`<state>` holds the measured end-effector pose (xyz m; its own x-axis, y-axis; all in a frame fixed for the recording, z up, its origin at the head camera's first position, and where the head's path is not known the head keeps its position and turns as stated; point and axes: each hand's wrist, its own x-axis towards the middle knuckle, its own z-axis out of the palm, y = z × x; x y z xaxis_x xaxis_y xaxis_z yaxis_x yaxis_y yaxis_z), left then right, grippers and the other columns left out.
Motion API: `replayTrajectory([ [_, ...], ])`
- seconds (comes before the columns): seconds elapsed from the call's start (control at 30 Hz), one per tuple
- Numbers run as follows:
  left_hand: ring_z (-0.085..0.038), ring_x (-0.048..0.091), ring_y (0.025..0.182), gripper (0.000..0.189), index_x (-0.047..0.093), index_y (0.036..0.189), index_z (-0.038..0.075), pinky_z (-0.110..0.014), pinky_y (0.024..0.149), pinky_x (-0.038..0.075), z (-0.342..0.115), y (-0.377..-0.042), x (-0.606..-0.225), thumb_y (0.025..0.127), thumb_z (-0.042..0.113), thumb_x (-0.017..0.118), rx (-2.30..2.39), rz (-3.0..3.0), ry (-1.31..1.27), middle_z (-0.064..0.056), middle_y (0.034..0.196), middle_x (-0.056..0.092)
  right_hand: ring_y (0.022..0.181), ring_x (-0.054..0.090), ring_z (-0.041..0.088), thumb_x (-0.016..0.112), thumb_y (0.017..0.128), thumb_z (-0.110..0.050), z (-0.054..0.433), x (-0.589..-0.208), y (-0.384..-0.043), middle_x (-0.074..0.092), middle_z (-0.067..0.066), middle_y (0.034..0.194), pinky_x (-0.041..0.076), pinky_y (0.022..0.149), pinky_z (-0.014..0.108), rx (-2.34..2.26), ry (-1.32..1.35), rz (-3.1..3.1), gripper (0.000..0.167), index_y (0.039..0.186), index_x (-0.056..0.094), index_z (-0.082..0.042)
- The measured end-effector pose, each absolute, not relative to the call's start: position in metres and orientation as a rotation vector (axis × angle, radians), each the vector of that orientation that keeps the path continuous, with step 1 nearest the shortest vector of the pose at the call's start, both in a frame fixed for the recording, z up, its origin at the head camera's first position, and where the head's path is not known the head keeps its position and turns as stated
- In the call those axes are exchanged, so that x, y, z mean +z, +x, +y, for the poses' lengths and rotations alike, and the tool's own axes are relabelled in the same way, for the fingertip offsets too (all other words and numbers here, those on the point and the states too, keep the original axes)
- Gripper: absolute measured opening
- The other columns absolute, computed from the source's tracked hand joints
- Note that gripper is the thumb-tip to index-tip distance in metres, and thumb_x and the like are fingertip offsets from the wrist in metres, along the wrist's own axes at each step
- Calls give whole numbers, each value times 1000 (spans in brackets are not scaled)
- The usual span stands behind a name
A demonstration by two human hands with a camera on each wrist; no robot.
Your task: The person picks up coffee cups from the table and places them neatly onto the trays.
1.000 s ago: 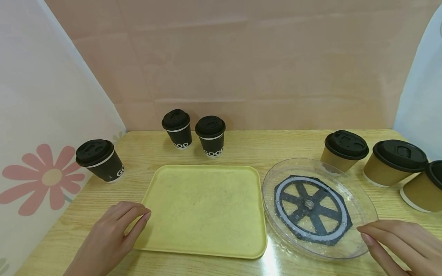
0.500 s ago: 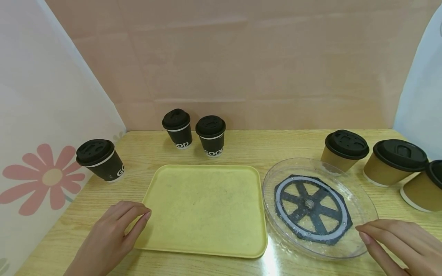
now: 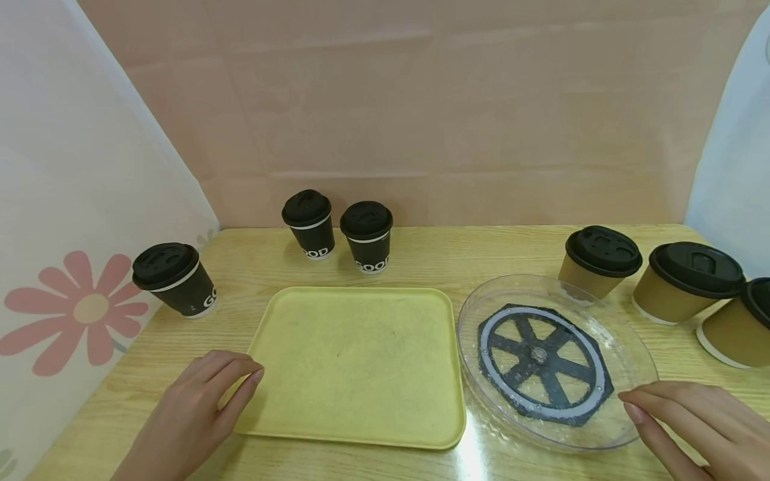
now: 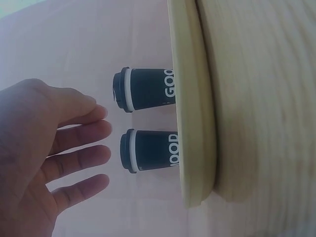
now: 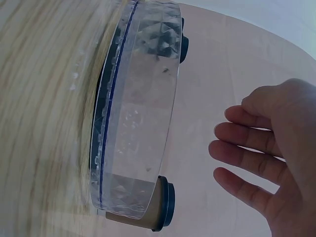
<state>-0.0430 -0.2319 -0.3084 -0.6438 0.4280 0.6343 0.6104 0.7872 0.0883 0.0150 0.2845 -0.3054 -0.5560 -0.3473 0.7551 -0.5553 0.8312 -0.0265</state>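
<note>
My left hand (image 3: 195,407) hovers over the left front corner of a yellow tray (image 3: 355,367), holding nothing. Its fingers are loosely bent, and in the left wrist view they hang in the air above the tray's rim. My right hand (image 3: 706,424) is at the right front edge of a round clear plastic turntable (image 3: 631,374) with a dark spoked base. In the right wrist view, that hand's relaxed fingers (image 5: 237,153) are apart from the turntable's faceted wall (image 5: 143,123), with nothing between them.
Black lidded paper cups stand at left (image 3: 189,287) and behind the tray (image 3: 369,254). Brown cups with black lids stand behind the turntable (image 3: 586,284) and to its right (image 3: 674,300). A pink-beige sheet (image 3: 433,120) backs the wooden table (image 3: 475,250).
</note>
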Motion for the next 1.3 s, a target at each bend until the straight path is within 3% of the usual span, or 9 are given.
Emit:
replayTrajectory([
  [1.3, -10, 59, 80, 48, 69, 84, 18, -18, 80, 45, -230, -44, -307, 103, 47, 36, -396, -2310, -802, 12, 84, 65, 61, 56, -4, 45, 99, -53, 285, -307, 15, 66, -4, 64, 45, 60, 6, 328, 623, -2228, 57, 69, 74, -13],
])
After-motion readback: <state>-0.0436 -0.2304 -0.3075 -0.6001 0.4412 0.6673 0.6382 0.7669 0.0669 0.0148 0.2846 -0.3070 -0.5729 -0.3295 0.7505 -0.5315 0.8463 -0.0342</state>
